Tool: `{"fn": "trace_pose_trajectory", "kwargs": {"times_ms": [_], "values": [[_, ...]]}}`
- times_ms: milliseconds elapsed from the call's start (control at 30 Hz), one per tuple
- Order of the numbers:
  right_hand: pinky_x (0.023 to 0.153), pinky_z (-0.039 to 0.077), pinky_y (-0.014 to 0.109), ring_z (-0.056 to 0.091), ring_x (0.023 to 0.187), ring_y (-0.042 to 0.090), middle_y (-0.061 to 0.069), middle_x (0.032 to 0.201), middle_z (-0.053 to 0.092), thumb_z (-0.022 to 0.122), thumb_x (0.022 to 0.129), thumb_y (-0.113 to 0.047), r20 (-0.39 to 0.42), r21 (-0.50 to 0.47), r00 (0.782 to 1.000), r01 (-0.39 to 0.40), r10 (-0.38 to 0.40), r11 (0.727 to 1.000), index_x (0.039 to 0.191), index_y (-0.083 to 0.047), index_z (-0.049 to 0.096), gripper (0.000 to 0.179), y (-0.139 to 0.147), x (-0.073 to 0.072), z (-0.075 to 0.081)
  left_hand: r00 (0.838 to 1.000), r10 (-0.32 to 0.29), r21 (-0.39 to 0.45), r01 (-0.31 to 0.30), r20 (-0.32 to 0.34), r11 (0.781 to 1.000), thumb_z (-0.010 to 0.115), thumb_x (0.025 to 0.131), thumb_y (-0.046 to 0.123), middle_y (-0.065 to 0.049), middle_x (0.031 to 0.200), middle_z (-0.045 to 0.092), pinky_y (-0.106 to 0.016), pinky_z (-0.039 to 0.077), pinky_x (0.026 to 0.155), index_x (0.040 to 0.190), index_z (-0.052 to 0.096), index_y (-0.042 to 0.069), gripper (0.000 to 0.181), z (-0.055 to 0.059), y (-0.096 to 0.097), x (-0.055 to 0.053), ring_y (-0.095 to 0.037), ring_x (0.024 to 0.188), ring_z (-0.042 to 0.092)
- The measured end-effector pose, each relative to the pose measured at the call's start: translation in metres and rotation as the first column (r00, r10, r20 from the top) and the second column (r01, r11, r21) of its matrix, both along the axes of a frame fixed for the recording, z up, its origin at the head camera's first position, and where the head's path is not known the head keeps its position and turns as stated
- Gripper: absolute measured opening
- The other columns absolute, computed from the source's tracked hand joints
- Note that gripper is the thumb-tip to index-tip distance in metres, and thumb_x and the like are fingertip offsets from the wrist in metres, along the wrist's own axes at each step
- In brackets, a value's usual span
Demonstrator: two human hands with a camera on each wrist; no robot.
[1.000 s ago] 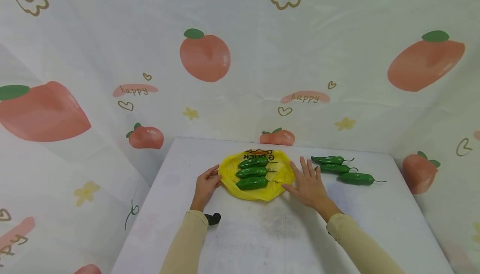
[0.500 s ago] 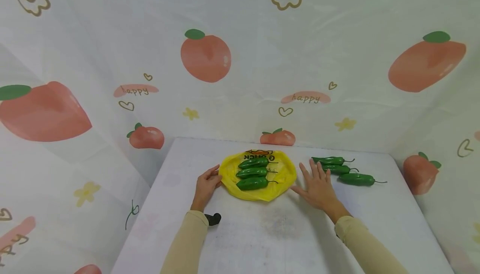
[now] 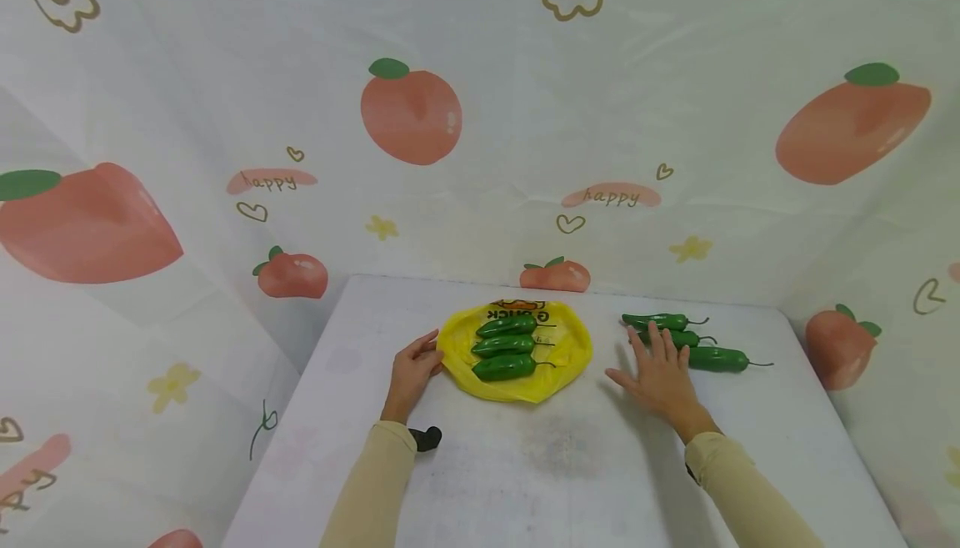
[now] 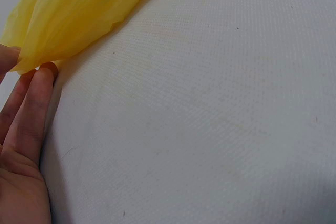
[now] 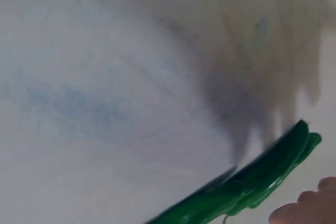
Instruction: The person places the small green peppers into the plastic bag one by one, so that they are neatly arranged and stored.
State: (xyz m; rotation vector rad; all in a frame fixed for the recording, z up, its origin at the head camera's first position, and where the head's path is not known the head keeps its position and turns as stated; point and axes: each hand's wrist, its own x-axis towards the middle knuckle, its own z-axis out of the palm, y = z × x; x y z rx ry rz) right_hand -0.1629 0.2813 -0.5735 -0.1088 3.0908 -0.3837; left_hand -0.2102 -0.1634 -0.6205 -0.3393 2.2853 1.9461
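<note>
A yellow plastic bag (image 3: 558,373) with dark printing lies spread on the table. Three green chili peppers (image 3: 504,366) rest on it side by side, stems to the right. At the bag's left edge, my left hand (image 3: 409,374) pinches the yellow film; the left wrist view shows the thumb above and fingers (image 4: 35,114) below it. My right hand (image 3: 663,379), fingers spread, holds nothing and overlaps a second group of three green chili peppers (image 3: 718,359) in the head view. Its fingertips (image 5: 302,211) come in beside those peppers in the right wrist view.
The white table (image 3: 510,481) meets a hanging fabric backdrop (image 3: 480,223) printed with fruit and flowers. A dark knob-like piece (image 3: 427,438) shows by the left sleeve.
My right hand has moved rightward from the bag's right edge to the second pepper group. The left hand and the peppers stay where they were.
</note>
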Motion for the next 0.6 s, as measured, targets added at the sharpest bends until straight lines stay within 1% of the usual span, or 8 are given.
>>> {"fn": "trace_pose_trajectory", "kwargs": {"times_ms": [133, 367, 500, 600], "values": [[0.114, 0.005, 0.084, 0.01, 0.148, 0.061, 0.034, 0.165, 0.009, 0.055, 0.093, -0.069, 0.004, -0.021, 1.0, 0.01, -0.01, 1.0, 0.161, -0.008, 0.024, 0.097, 0.008, 0.002, 0.001, 1.0, 0.001, 0.002, -0.001, -0.001, 1.0, 0.072, 0.094, 0.02, -0.008, 0.133, 0.065, -0.022, 0.062, 0.086, 0.137, 0.065, 0.029, 0.045, -0.001, 0.0, 0.0, -0.018, 0.105, 0.068], [0.115, 0.005, 0.084, 0.01, 0.148, 0.062, 0.035, 0.165, 0.008, 0.058, 0.093, -0.066, 0.025, -0.025, 0.999, 0.038, -0.038, 0.999, 0.161, -0.006, 0.024, 0.097, 0.015, 0.006, 0.009, 1.0, 0.005, -0.003, -0.005, -0.005, 1.0, 0.072, 0.094, 0.02, -0.008, 0.132, 0.066, -0.023, 0.062, 0.085, 0.137, 0.065, 0.029, 0.044, 0.0, 0.001, 0.0, -0.017, 0.104, 0.069], [0.114, 0.004, 0.084, 0.009, 0.148, 0.062, 0.036, 0.165, 0.007, 0.057, 0.093, -0.066, 0.043, -0.026, 0.998, 0.051, -0.05, 0.998, 0.162, -0.004, 0.021, 0.099, 0.021, 0.007, 0.009, 1.0, 0.012, -0.003, -0.012, -0.007, 1.0, 0.072, 0.094, 0.019, -0.009, 0.132, 0.066, -0.023, 0.062, 0.084, 0.137, 0.065, 0.028, 0.044, 0.002, 0.002, 0.002, -0.016, 0.103, 0.07], [0.114, 0.004, 0.084, 0.009, 0.148, 0.062, 0.035, 0.165, 0.007, 0.057, 0.093, -0.067, 0.042, -0.02, 0.997, 0.061, -0.06, 0.998, 0.161, -0.004, 0.021, 0.1, 0.025, 0.007, 0.006, 1.0, 0.014, -0.002, -0.014, -0.008, 1.0, 0.072, 0.094, 0.018, -0.009, 0.132, 0.065, -0.023, 0.062, 0.084, 0.138, 0.065, 0.027, 0.045, 0.004, 0.003, 0.003, -0.016, 0.102, 0.07]]}}
